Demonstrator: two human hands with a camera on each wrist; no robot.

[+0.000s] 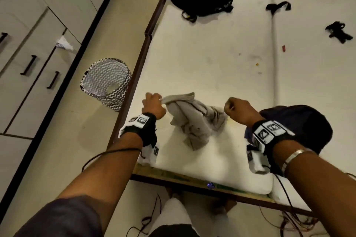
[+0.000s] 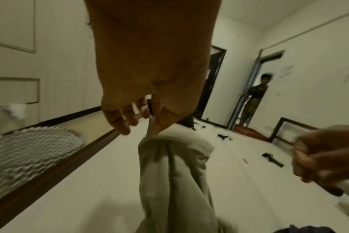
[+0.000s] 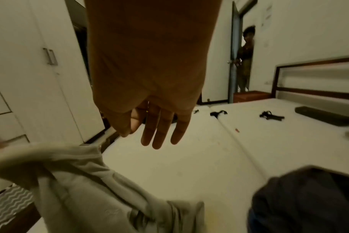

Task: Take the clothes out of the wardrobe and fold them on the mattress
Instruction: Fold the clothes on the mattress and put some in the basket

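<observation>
Beige garment lies crumpled at the near end of the mattress, one edge lifted off the surface. Left hand pinches that raised edge between thumb and fingers; the left wrist view confirms cloth hanging down from the pinch. Right hand hovers just beside the other end of the bunch. Its state is ambiguous: head view suggests a curled fist, right wrist view shows fingers extended and holding nothing. Cannot tell whether it has any cloth.

Dark garment sits in a heap on the mattress, behind the right wrist, unfolded. Wardrobe stands to the left, a scrap of white fabric poking from a drawer. Patterned basket on the floor between wardrobe and bed.

Step in hand, by judgement: spreading the beige piece before folding. Next move calls for the right hand to secure the opposite edge, then both hands to pull apart and lay the cloth flat.
</observation>
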